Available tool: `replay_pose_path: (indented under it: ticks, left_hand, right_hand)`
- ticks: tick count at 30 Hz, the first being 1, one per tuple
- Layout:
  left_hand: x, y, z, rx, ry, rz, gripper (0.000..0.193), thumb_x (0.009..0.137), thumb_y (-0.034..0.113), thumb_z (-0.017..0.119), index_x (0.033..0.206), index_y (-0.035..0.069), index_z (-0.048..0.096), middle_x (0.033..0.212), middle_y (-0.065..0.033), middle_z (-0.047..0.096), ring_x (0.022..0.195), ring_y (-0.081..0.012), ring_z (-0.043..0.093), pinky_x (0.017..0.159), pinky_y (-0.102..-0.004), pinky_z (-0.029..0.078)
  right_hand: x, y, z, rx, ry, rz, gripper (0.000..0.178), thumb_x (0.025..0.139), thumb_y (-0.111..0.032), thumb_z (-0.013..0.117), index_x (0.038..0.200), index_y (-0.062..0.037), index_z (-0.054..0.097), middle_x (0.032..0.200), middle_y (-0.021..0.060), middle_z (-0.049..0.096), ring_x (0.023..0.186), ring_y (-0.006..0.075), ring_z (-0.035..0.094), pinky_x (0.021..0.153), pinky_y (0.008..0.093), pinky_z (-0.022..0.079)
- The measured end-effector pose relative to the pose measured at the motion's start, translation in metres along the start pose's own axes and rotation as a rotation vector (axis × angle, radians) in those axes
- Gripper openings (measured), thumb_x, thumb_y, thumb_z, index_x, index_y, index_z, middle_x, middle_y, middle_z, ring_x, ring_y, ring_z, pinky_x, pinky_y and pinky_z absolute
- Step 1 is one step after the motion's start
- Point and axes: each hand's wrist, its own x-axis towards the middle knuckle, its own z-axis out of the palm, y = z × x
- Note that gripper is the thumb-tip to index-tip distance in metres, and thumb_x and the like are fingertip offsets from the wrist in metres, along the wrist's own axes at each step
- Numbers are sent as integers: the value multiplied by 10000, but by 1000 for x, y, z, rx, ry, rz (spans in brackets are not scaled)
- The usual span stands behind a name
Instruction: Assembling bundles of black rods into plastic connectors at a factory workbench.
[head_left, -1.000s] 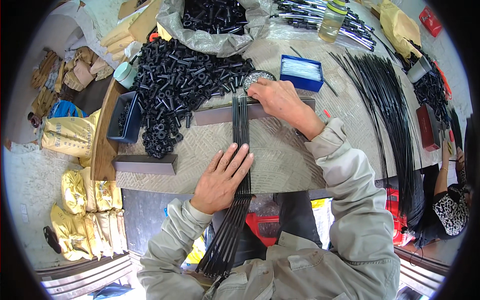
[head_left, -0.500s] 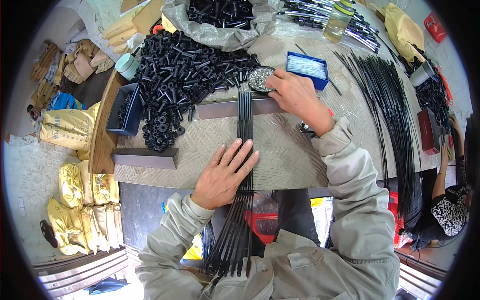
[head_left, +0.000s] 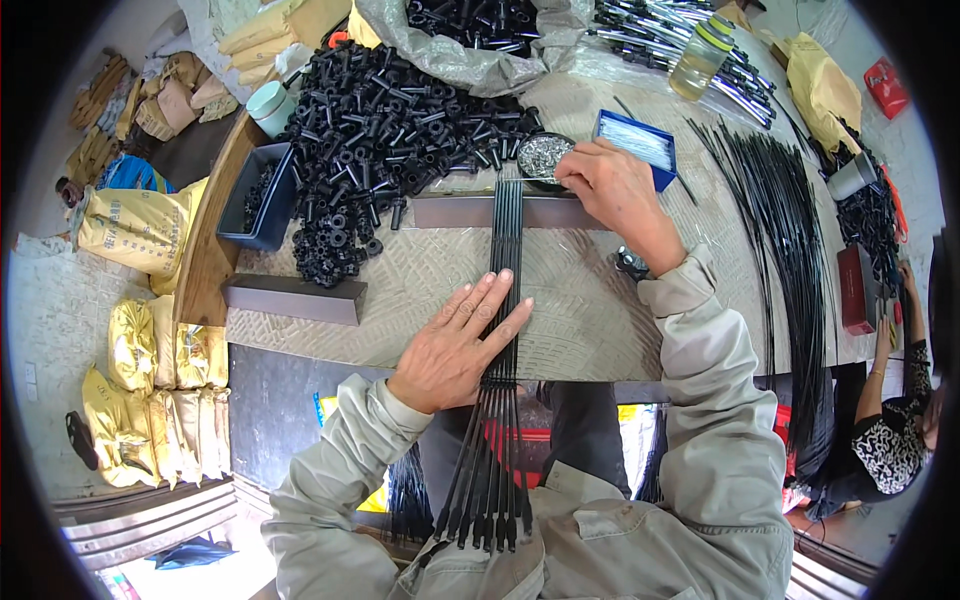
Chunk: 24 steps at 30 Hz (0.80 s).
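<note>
On the woven mat point(head_left: 600, 320) covering the table, a bundle of thin black rods point(head_left: 505, 260) lies side by side, running from the grey bar point(head_left: 455, 211) at the far end back over the near table edge toward the person's lap. The left hand point(head_left: 455, 350) rests flat on the rods near the table edge, palm down and fingers spread and extended, pressing them against the mat; it grips nothing. The right hand point(head_left: 615, 190) sits at the far end of the rods, beside the grey bar, with its fingers curled at the rim of a round dish point(head_left: 540, 155) of small bright metal parts. Whether the fingertips pinch a part cannot be told.

Just beyond the right hand stands a blue box point(head_left: 640, 145) holding pale thin pieces. A large heap of black plastic fittings point(head_left: 380, 120) covers the far left of the mat, touching the bar. A dark blue bin point(head_left: 255, 200) stands at the left table edge with a few fittings inside. A second grey bar point(head_left: 295, 298) lies apart on the near left of the mat. More long black rods point(head_left: 790, 230) fan out along the right side of the table. Another person's arm in a patterned sleeve point(head_left: 890, 450) shows at the far right. Yellow sacks point(head_left: 140, 350) lie on the floor to the left.
</note>
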Motion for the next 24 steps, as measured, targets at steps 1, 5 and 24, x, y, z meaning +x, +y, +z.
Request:
replay_pose_path:
  ticks: [1, 5, 24]
  left_hand:
    - [0, 0, 0, -21, 9, -2, 774, 720, 399, 599, 1357, 78, 297, 1410, -205, 237, 1299, -313, 273, 1060, -387, 229]
    - [0, 0, 1, -59, 22, -16, 771, 723, 397, 598, 1357, 78, 297, 1411, -207, 235, 1299, -319, 272, 1060, -390, 230]
    - [1, -4, 0, -124, 88, 50, 802, 692, 593, 549, 1298, 84, 417, 1358, -211, 331, 1259, -354, 328, 1018, -406, 293]
  right_hand:
    - [0, -1, -1, -12, -4, 8, 39, 756, -108, 568, 760, -103, 606, 737, 22, 582, 735, 228, 575, 605, 337, 443]
    - [-1, 1, 2, 7, -47, 16, 38, 757, -118, 575, 765, -103, 609, 731, 24, 581, 741, 231, 571, 612, 337, 441]
    - [-4, -5, 0, 61, -88, 52, 47, 763, -115, 574, 788, -102, 612, 764, 29, 611, 753, 249, 585, 607, 343, 451]
